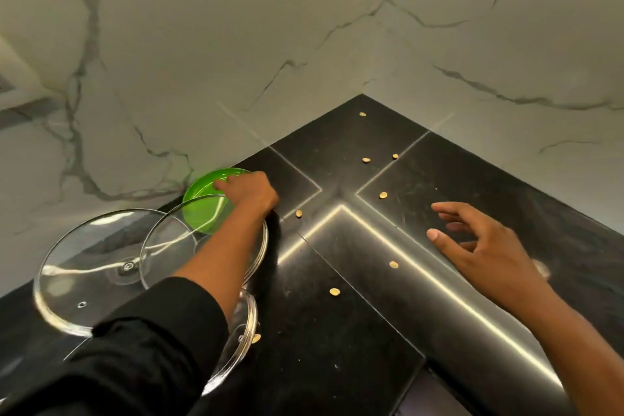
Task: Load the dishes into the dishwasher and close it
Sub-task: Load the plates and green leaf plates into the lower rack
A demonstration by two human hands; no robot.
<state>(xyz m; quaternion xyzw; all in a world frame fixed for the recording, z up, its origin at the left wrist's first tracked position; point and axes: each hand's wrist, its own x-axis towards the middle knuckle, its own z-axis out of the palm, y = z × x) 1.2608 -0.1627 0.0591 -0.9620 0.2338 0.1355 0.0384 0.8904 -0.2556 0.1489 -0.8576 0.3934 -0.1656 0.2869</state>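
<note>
Black sleeve (pixel 135 358) first; left hand (pixel 248 191) grips round green bowl (pixel 202 209); right hand (pixel 479 246) spread above glossy countertop (pixel 337 331).

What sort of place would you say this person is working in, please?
Most likely a home kitchen: a dark stone countertop in a corner of marble-look wall, with glass pot lids and a green bowl on it.

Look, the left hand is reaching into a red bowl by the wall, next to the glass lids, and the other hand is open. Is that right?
Almost. In the head view the bowl is green, not red. The left hand does reach into it by the wall, next to the glass lids, and the right hand is open.
</note>
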